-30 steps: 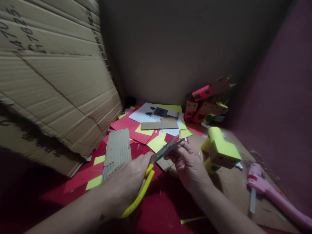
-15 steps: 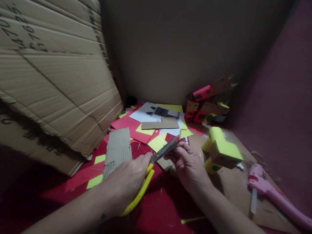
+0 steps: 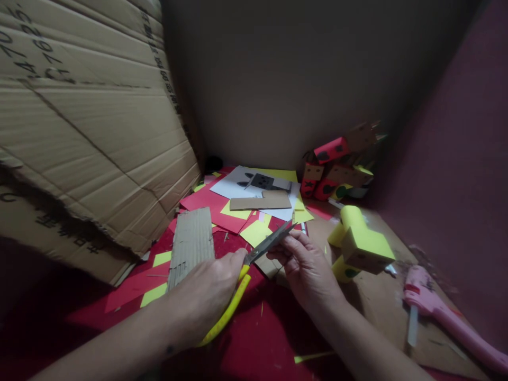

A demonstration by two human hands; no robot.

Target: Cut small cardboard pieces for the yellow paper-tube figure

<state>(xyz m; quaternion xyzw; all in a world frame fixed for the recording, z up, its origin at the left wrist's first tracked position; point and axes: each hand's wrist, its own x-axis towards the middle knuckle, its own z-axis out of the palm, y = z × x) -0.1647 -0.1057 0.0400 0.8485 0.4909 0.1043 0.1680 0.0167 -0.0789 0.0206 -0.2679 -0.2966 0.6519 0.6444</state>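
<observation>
My left hand [image 3: 220, 283] is wrapped round the yellow handles of the scissors [image 3: 257, 254], whose blades point up and to the right. The blades are slightly apart at the tips. My right hand [image 3: 304, 262] is closed in a pinch beside the blades; what its fingers hold is hidden or too small to make out. Under the left hand's side lies a strip of corrugated cardboard [image 3: 192, 241]. Beyond the scissors, an L-shaped cardboard piece [image 3: 257, 203] rests on white paper [image 3: 228, 182] with a dark drawing.
A large cardboard sheet [image 3: 95, 121] stands at the left. To the right are a yellow paper-and-cardboard figure [image 3: 367, 246] and a pink glue gun [image 3: 423, 293]. Red and brown figures [image 3: 331, 151] are piled at the back right. Coloured paper scraps [image 3: 256, 233] lie on the red surface [image 3: 254, 338].
The scissors' handles and blades have drawn slightly closer together. Both hands have stayed in almost the same place.
</observation>
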